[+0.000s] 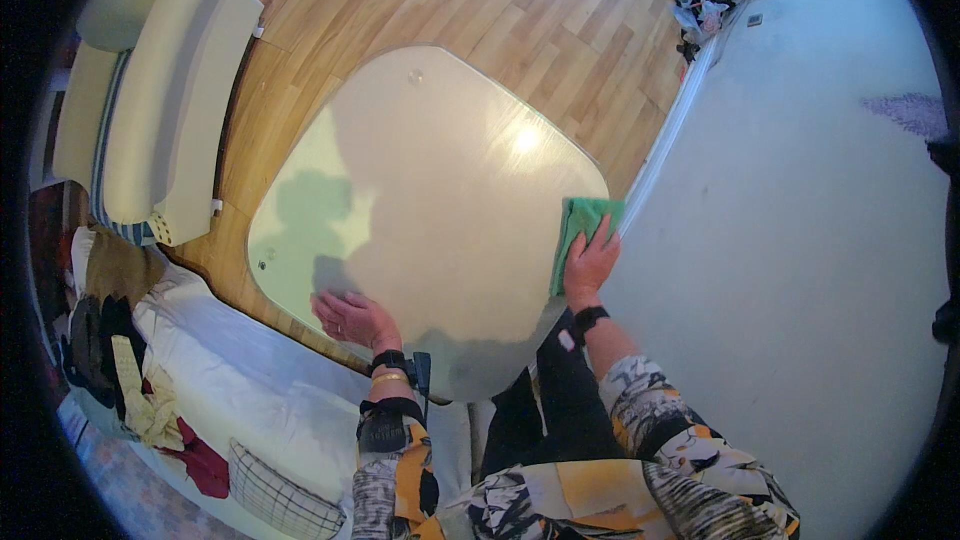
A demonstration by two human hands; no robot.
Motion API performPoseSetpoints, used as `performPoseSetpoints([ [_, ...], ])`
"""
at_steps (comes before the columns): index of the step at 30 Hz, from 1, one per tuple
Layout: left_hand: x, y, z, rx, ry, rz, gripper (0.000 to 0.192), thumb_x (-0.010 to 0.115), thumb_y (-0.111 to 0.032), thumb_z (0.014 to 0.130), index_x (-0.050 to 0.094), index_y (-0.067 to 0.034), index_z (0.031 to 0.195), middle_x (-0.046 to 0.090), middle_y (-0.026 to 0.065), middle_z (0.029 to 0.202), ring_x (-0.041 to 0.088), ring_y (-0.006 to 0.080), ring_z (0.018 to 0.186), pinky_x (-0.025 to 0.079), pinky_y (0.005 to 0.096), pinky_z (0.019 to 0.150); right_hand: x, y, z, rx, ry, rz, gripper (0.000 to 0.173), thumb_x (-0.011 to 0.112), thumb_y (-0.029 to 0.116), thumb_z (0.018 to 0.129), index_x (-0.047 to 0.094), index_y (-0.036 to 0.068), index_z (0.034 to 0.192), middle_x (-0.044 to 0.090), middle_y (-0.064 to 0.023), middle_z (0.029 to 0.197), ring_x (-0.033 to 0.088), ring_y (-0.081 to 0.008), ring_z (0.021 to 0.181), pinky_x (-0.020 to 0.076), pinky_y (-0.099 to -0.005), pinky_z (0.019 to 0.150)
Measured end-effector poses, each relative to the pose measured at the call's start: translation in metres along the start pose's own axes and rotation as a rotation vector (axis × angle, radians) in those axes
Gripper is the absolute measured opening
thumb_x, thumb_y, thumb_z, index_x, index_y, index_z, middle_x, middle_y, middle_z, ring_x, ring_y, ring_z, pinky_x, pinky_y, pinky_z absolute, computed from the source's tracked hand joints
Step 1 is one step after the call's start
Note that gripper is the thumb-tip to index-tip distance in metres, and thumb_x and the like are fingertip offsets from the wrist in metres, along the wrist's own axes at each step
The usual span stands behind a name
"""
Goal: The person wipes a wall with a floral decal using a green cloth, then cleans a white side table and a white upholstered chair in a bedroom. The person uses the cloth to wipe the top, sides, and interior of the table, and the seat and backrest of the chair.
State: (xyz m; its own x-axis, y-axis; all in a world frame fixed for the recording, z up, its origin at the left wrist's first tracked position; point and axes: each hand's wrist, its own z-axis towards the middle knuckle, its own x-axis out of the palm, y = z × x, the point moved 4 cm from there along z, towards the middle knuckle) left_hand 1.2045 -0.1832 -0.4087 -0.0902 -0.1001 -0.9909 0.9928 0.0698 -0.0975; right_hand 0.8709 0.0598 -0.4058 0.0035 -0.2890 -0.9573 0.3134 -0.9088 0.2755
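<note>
A pale glass-topped table [465, 195] with rounded corners stands before me, a bright light reflected on its far right part. My right hand [591, 262] presses a folded green cloth [581, 219] against the table's right edge, fingers spread over it. Part of the cloth reaches past the rim. At the near left side, my left hand [356, 319] rests on or just over the tabletop, holding nothing, its fingers slightly apart. Shadows of my head and arms fall across the surface.
A cream sofa [165, 90] stands at the left on a wood-plank floor [525, 7]. White bedding [240, 345] with clothes [142, 390] and a wire basket [281, 491] lies at the lower left. A pale wall [787, 240] borders the right; plastic bags [701, 19] sit in the far corner.
</note>
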Motion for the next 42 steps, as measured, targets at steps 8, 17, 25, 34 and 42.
performPoseSetpoints([
  [8, 0.008, 0.006, -0.002, 0.049, -0.065, 0.032, 0.051, 0.047, -0.023, 0.095, 0.036, -0.007, 0.143, 0.032, 0.0139, 0.153, 0.028, 0.0324, 0.142, 0.026, 0.0555, 0.109, -0.032, 0.016, -0.111, -0.283, 0.285, -0.106, 0.074, 0.063, 0.027, 0.086, 0.031, 0.002, 0.147, 0.018, -0.0413, 0.147, 0.022, -0.0581, 0.135, 0.0239, -0.06, 0.111],
  [17, 0.004, 0.005, -0.001, 0.053, -0.111, -0.051, 0.055, 0.052, -0.021, 0.093, 0.036, -0.008, 0.144, 0.031, 0.0151, 0.154, 0.029, 0.0342, 0.141, 0.023, 0.0557, 0.11, -0.024, 0.038, -0.066, -0.398, 0.15, -0.224, 0.07, 0.056, 0.024, 0.087, 0.029, 0.007, 0.15, 0.016, -0.0383, 0.15, 0.016, -0.0597, 0.137, 0.0214, -0.0634, 0.11],
  [25, -0.007, -0.003, 0.0, 0.016, -0.069, -0.021, 0.053, 0.051, -0.021, 0.094, 0.038, -0.005, 0.142, 0.033, 0.0168, 0.153, 0.029, 0.0354, 0.141, 0.023, 0.0529, 0.111, 0.001, 0.084, 0.003, -0.598, 0.115, -0.176, 0.066, 0.055, 0.023, 0.086, 0.034, 0.009, 0.147, 0.017, -0.0364, 0.151, 0.015, -0.0583, 0.138, 0.0173, -0.0644, 0.112],
  [34, -0.011, -0.003, 0.002, -0.001, -0.005, -0.064, 0.057, 0.053, -0.02, 0.092, 0.036, -0.004, 0.143, 0.028, 0.0155, 0.155, 0.024, 0.034, 0.144, 0.018, 0.0538, 0.114, 0.034, 0.175, 0.066, -0.748, 0.107, -0.129, 0.057, 0.055, 0.033, 0.09, 0.046, 0.013, 0.143, 0.022, -0.0349, 0.15, 0.018, -0.0564, 0.138, 0.0176, -0.062, 0.112],
  [42, -0.015, -0.005, 0.003, 0.014, -0.003, -0.094, 0.06, 0.054, -0.016, 0.09, 0.033, -0.004, 0.144, 0.026, 0.0164, 0.155, 0.022, 0.0351, 0.144, 0.016, 0.0537, 0.114, 0.075, 0.305, 0.073, -0.959, 0.11, 0.022, 0.057, 0.059, 0.04, 0.087, 0.049, 0.023, 0.141, 0.027, -0.0283, 0.151, 0.02, -0.0557, 0.138, 0.0196, -0.0616, 0.112],
])
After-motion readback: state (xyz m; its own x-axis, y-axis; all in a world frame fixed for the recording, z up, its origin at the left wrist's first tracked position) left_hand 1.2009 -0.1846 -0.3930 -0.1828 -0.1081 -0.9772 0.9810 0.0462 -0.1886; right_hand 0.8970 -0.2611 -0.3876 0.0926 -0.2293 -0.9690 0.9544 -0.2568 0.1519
